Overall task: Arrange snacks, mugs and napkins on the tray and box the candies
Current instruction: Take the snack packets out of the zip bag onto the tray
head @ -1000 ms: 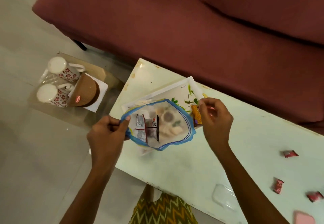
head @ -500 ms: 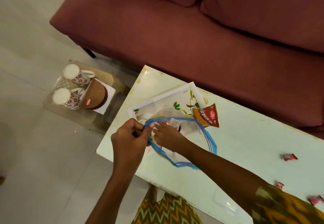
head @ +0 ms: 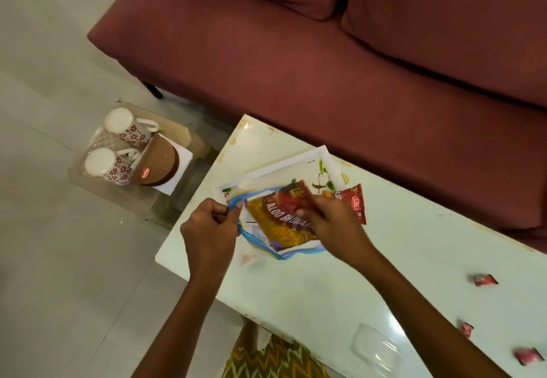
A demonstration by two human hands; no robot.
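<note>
My left hand (head: 211, 228) pinches the rim of a clear zip bag with a blue edge (head: 254, 244) over the white leaf-print tray (head: 284, 167). My right hand (head: 331, 223) grips a red and yellow snack packet (head: 281, 220), half out of the bag's mouth. A second red snack packet (head: 353, 201) lies at the tray's right edge. Three red wrapped candies (head: 485, 280) (head: 467, 328) (head: 529, 356) lie scattered on the table to the right. Two white mugs with red flowers (head: 127, 126) (head: 105, 166) stand on a low stand left of the table.
A clear plastic box (head: 374, 348) sits near the table's (head: 414, 244) front edge. Beside the mugs are a brown round container (head: 158, 164) and white napkins (head: 185, 157). A maroon sofa (head: 325, 66) runs close behind the table.
My right hand went into the bag and has come out holding a second snack packet. The first packet now lies at the tray's edge. The view shifted left.
</note>
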